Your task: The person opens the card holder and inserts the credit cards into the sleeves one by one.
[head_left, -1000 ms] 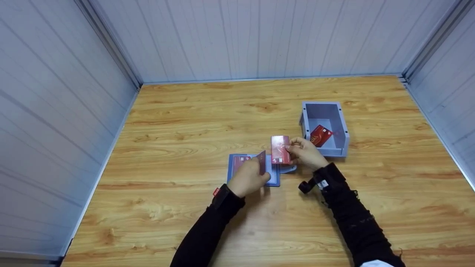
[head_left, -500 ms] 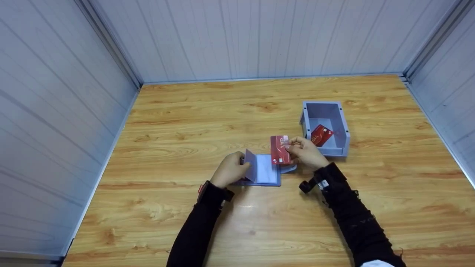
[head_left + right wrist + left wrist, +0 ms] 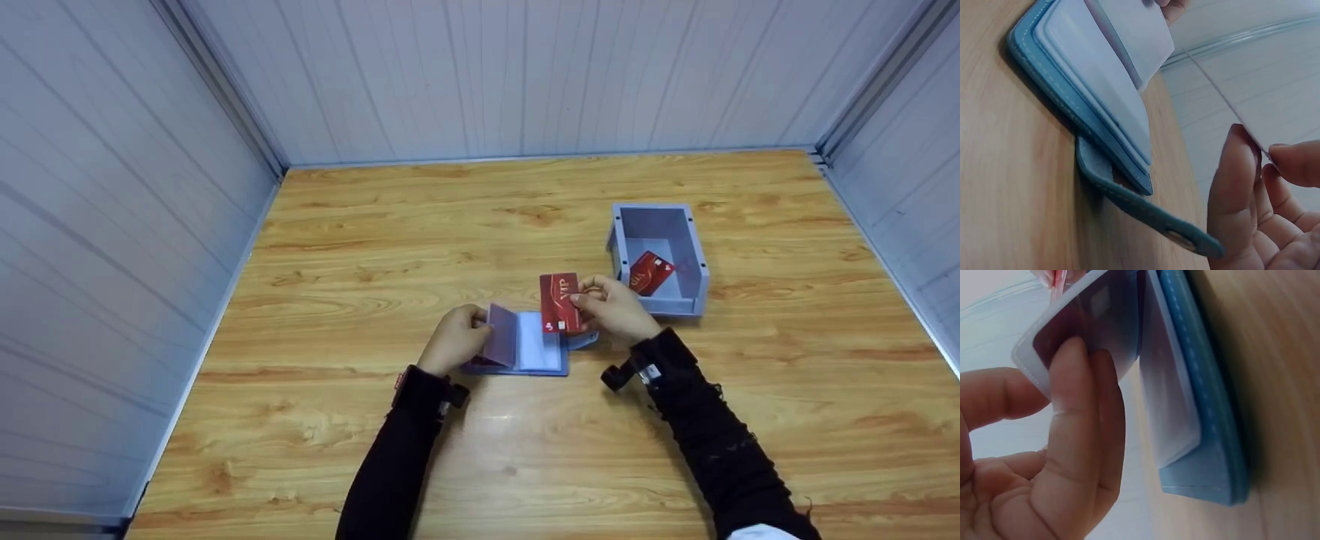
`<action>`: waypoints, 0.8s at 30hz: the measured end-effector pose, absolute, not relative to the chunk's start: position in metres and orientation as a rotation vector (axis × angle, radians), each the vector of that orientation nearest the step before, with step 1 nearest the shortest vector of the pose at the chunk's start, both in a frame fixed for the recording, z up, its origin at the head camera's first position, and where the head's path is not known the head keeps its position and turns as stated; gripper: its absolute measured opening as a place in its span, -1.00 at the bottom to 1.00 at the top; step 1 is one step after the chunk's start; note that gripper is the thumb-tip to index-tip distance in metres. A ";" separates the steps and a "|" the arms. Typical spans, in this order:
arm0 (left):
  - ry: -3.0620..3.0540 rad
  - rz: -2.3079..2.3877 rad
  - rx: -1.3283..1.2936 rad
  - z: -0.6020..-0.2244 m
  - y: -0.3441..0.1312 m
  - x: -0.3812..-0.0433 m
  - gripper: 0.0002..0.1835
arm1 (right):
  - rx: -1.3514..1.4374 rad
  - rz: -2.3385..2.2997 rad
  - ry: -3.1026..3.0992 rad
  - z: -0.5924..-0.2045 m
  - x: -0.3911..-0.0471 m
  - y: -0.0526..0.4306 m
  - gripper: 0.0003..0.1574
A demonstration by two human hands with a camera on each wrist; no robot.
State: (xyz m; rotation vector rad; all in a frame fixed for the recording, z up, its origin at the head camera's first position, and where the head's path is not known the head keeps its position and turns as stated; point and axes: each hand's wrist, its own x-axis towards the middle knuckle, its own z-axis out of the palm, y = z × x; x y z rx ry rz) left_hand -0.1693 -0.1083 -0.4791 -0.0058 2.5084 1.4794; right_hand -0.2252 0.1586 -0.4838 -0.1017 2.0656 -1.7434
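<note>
A blue card holder [image 3: 541, 373] lies open on the table, its clear plastic sleeves showing and its snap strap [image 3: 1145, 211] sticking out to the right. My left hand [image 3: 456, 339] pinches one raised sleeve [image 3: 1106, 320], which has a dark red card inside. In the left wrist view, more sleeves lie flat against the cover beneath it. My right hand [image 3: 616, 309] pinches a red VIP card [image 3: 559, 304] by its right edge, above the right side of the holder. Seen edge-on in the right wrist view, the card is a thin line between thumb and fingers.
A grey plastic bin [image 3: 697, 289] stands to the right, behind my right hand, with another red VIP card [image 3: 651, 273] inside. Pale panel walls [image 3: 525, 82] enclose the wooden table [image 3: 360, 247] at the back and both sides.
My left hand has moved left, turning the sleeve over leftward and baring a pale sleeve on the right. The red card in my right hand has tilted, and its VIP lettering now shows clearly.
</note>
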 end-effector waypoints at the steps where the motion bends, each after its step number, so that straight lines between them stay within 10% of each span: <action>1: 2.499 1.488 -0.011 -0.480 -0.109 -0.170 -0.72 | -0.115 -1.745 2.069 -0.483 -0.225 0.157 -0.82; 24: 2.497 1.461 -0.048 -0.482 -0.115 -0.173 -0.76 | -0.146 -1.638 2.021 -0.501 -0.216 0.126 -0.86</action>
